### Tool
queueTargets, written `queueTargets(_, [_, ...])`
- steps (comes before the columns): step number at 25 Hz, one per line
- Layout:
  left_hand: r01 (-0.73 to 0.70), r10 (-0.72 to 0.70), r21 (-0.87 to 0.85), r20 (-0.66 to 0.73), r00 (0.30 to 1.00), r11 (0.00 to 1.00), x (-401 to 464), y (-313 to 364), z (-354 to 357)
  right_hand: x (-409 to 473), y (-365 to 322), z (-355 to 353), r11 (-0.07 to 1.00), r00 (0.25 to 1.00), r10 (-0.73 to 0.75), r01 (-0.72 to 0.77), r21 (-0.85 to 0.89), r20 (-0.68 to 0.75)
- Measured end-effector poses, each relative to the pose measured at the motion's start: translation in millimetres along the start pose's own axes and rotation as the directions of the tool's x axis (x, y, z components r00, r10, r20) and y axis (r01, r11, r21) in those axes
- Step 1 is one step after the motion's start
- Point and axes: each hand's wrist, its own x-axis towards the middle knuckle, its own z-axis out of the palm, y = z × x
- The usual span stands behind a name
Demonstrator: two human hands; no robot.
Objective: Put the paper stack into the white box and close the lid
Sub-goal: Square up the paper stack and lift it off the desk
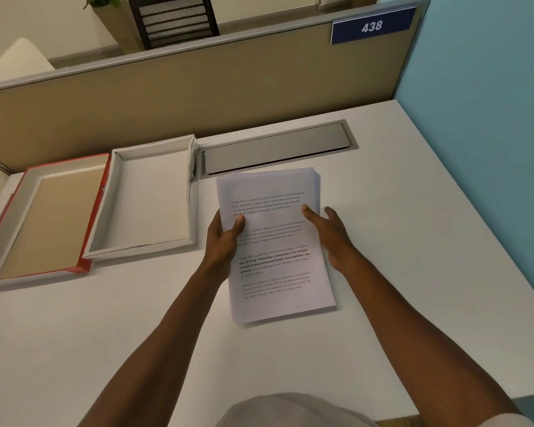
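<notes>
Dim warm indoor light, soft shadows, wide-angle bowing, slight blur at edges

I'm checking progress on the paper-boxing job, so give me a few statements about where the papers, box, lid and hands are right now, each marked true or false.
1. The paper stack lies inside the white box. False: it is on the desk, to the right of the box.
2. The white box is open and holds nothing. True.
3. The red-edged lid covers the box. False: it lies upturned to the left of the box.
4. The left hand grips the stack's left edge, thumb on top. True.
5. The right hand rests on the lid. False: it is at the stack's right edge.
</notes>
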Motion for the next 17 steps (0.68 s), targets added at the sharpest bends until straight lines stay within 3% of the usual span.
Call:
queueTargets(2, [-0.053, 0.054, -0.058, 0.001, 0.999, 0.997, -10.7, 3.3, -5.7, -6.2, -14.6, 4.3, 0.999, 0.997, -0.035, 0.033, 0.036, 0.063])
queueTargets(4, [-0.124, 0.122, -0.093, -0.024, 0.992, 0.988, -20.0, 9.2, -8.1, -17.5, -24.4, 12.7, 0.998, 0.997, -0.069, 0.069, -0.013, -0.029])
queueTargets(6, [-0.209, 0.205, -0.081, -0.054, 0.977, 0.975, -27.8, 18.4, -5.7, -33.0, -27.4, 22.2, 0.976, 0.97, -0.207, 0.196, -0.09, -0.126])
queueTargets(9, [-0.33, 0.323, -0.067, -0.101, 0.941, 0.942, -36.0, 29.9, -1.9, -62.4, -29.8, 32.0, 0.87, 0.847, -0.493, 0.482, -0.103, -0.202])
queueTargets(11, [-0.389, 0.38, -0.073, -0.118, 0.918, 0.918, -41.3, 30.6, -2.0, -76.7, -26.3, 32.4, 0.789, 0.766, -0.609, 0.612, -0.055, -0.208])
queueTargets(17, [-0.393, 0.39, -0.006, -0.122, 0.913, 0.919, -51.2, 17.3, -7.4, -86.7, -7.1, 28.3, 0.752, 0.744, -0.657, 0.659, -0.03, -0.124])
